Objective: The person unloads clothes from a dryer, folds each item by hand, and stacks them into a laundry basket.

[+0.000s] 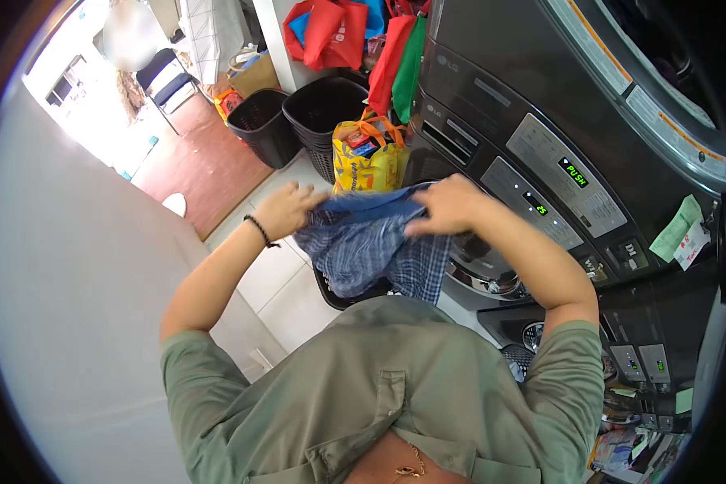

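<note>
A blue plaid cloth garment (363, 250) hangs between my two hands, held up by its top edge in front of my body. My left hand (286, 214), with a dark bracelet at the wrist, grips its left end with some fingers raised. At the other end, my right hand (448, 206) has its fingers closed on the cloth. A black basket (327, 292) is partly visible below the garment, and the garment hides most of it.
Dark stacked washing machines (500, 97) with lit displays stand on the right. Beyond the garment are a yellow bag (367, 169), black baskets (319, 113) and red bags (327, 36). A pale surface (81, 258) rises on the left; a chair (169, 85) stands farther off.
</note>
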